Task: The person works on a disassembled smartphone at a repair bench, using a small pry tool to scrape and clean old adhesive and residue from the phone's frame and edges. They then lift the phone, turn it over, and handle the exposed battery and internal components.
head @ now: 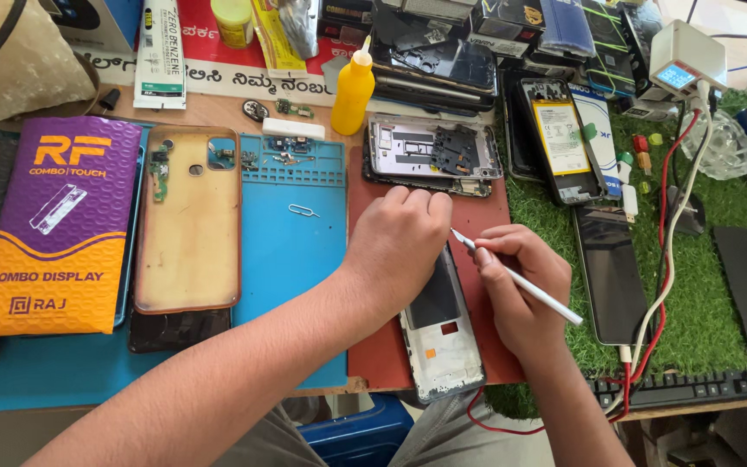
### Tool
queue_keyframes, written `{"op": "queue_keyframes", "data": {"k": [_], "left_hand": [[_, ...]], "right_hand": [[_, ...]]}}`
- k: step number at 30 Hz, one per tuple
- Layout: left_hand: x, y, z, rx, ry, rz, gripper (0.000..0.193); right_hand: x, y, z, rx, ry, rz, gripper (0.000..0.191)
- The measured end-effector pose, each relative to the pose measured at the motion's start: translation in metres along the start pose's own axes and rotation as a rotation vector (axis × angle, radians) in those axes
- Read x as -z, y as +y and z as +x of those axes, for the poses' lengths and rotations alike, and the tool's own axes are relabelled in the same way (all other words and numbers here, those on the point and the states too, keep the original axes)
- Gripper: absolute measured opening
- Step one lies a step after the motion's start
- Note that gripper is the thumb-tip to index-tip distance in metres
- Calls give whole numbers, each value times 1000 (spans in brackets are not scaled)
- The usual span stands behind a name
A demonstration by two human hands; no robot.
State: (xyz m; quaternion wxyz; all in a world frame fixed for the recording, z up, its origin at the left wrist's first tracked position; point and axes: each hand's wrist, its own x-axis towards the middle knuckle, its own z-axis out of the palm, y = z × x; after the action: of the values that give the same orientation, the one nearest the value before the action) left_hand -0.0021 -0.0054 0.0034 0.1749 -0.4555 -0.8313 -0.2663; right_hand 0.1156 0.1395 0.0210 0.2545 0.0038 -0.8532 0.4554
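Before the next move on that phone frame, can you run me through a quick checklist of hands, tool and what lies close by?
1. Left hand pinning the phone frame down: ok, it rests on the frame's top end.
2. Right hand gripping the white tool like a pen: ok.
3. Tool tip at the frame's upper edge: ok, though whether it touches cannot be told.
4. Frame lying flat on the red mat: not ok, its lower end juts past the mat's near edge.
5. Red and white cables apart from the right hand: ok, they run over the green turf to the right.
6. Yellow squeeze bottle upright and capped: ok.
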Motion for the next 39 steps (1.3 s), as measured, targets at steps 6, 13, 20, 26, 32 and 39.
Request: {"op": "queue_keyframes", "data": {"k": [6, 13, 20, 26, 32, 39], "left_hand": [[-1, 1, 0, 1, 4, -6, 25], [-2, 1, 0, 3, -2, -6, 25], [-2, 1, -1, -1, 6, -12, 25], [-2, 0, -1, -6, 16, -9, 25], [-3, 0, -1, -5, 6, -6, 23], [-3, 1, 0, 3, 7, -10, 24]], "right_hand": [[0, 2, 0, -31, -35, -36, 5], [-1, -2, 3, 21, -63, -118, 6], [-1, -3, 3, 11, -55, -111, 5], [-1, -3, 4, 11, -70, -81, 5], [-1, -2, 2, 30, -38, -84, 5], [0, 2, 0, -13, -31, -44, 5]]}}
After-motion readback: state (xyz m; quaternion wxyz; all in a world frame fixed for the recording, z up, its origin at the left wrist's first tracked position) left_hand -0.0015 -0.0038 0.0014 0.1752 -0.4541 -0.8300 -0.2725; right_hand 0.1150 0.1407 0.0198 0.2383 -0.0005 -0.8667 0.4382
